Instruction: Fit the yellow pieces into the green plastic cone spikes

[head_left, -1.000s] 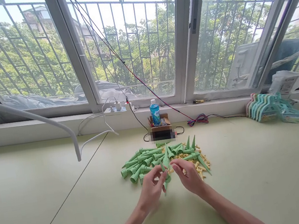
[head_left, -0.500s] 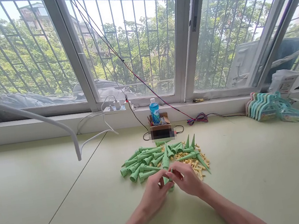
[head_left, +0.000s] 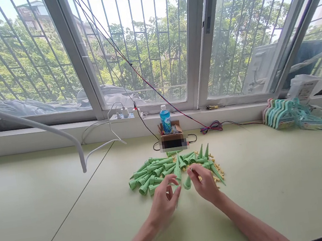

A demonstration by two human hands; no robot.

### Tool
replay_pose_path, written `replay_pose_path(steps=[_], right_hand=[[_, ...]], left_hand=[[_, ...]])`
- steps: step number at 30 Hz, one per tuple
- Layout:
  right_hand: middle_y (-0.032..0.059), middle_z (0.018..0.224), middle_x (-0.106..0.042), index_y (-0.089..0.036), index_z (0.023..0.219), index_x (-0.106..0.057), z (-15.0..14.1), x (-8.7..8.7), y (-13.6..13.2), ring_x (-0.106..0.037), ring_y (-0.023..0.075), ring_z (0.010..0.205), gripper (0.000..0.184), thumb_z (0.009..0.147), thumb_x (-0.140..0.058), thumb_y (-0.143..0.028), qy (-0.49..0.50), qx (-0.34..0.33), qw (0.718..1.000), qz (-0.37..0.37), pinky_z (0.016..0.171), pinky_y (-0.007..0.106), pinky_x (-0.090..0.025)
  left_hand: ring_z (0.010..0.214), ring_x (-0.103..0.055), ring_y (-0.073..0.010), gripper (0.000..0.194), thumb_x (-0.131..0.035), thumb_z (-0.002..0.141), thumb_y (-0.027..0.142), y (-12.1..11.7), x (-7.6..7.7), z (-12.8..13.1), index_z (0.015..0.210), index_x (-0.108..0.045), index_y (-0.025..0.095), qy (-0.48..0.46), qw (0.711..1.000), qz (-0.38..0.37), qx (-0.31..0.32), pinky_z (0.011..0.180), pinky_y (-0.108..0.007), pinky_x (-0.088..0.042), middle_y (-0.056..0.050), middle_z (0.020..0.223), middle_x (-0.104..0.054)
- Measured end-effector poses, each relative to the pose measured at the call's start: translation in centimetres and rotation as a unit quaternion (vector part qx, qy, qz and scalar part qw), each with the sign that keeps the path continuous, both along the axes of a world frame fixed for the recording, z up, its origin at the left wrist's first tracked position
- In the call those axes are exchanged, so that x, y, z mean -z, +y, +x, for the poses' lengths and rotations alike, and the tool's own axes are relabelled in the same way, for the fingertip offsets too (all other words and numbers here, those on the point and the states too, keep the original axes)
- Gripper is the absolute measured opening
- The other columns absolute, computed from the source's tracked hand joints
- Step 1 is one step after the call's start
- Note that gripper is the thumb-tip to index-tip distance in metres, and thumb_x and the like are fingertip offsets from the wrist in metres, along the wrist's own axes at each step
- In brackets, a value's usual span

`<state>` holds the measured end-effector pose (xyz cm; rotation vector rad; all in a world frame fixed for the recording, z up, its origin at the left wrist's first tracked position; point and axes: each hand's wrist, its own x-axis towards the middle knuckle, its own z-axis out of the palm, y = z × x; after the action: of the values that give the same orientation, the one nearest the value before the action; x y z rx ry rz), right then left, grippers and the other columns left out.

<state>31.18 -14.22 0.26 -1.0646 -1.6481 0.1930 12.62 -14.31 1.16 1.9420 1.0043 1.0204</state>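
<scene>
My right hand [head_left: 205, 183] is closed on the narrow end of a green plastic watering spike [head_left: 187, 183], whose wide collar points down and toward me. My left hand [head_left: 165, 198] is held apart from it with thumb and fingers spread, and nothing shows between them. Just beyond both hands, another green spike [head_left: 178, 170] lies with its tip pointing away. A pile of similar green spikes [head_left: 145, 178] spreads to the left. Small yellow plastic pieces [head_left: 218, 172] lie among more spikes on the right, partly hidden by my right hand.
Behind the pile, a blue bottle [head_left: 166, 120] stands at a small cardboard box [head_left: 177, 128]. Coiled wires [head_left: 211, 126] lie to its right, and small hangers [head_left: 281, 113] stand farther right. A white curved tube [head_left: 70, 138] reaches over the pale table [head_left: 57, 215] from the left.
My hands have moved apart. The left has let go and opened, while the right has drawn the green spike to the right, tilting its wide end toward me.
</scene>
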Motion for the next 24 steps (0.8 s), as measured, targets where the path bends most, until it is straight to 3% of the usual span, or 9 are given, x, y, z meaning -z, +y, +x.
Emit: replay_pose_path(steps=[4, 13, 18, 24], right_hand=[[0.0001, 0.068, -0.054, -0.018, 0.083, -0.058, 0.3, 0.1, 0.5, -0.047, 0.0128, 0.058, 0.025, 0.1, -0.044, -0.03, 0.002, 0.025, 1.0, 0.006, 0.057, 0.024, -0.038], [0.0014, 0.075, -0.055, -0.02, 0.09, -0.059, 0.2, 0.5, 0.9, -0.05, 0.0145, 0.064, 0.024, 0.102, -0.041, -0.029, -0.064, 0.001, 0.998, -0.025, 0.06, 0.025, -0.039], [0.0028, 0.079, -0.058, -0.019, 0.098, -0.058, 0.3, 0.9, 1.1, -0.051, 0.0147, 0.061, 0.021, 0.101, -0.042, -0.031, -0.05, 0.007, 0.997, -0.053, 0.06, 0.026, -0.042], [0.0027, 0.078, -0.059, -0.018, 0.103, -0.057, 0.2, 1.2, 1.2, -0.053, 0.015, 0.058, 0.017, 0.099, -0.046, -0.03, -0.063, 0.031, 0.995, -0.069, 0.057, 0.026, -0.043]], left_hand=[[0.051, -0.038, -0.008, 0.021, -0.049, 0.093, 0.036, 0.1, 0.1, -0.1, 0.107, -0.052, 0.022, 0.004, 1.0, 0.0, -0.022, 0.047, -0.019, -0.034, -0.001, 0.088, -0.058], [0.052, -0.041, -0.01, 0.021, -0.05, 0.091, 0.036, 0.3, 0.0, -0.2, 0.103, -0.055, 0.02, 0.032, 0.999, 0.008, -0.04, 0.049, -0.021, -0.034, 0.001, 0.079, -0.058], [0.054, -0.046, -0.0122, 0.02, -0.053, 0.087, 0.035, 0.5, 0.4, -0.3, 0.1, -0.058, 0.02, 0.099, 0.994, 0.014, -0.04, 0.054, -0.023, -0.037, 0.003, 0.07, -0.058], [0.068, -0.056, -0.0186, 0.032, -0.056, 0.083, 0.028, 0.3, 0.8, -0.6, 0.115, -0.055, 0.021, 0.19, 0.982, 0.005, -0.016, 0.067, -0.027, -0.041, 0.001, 0.075, -0.061]])
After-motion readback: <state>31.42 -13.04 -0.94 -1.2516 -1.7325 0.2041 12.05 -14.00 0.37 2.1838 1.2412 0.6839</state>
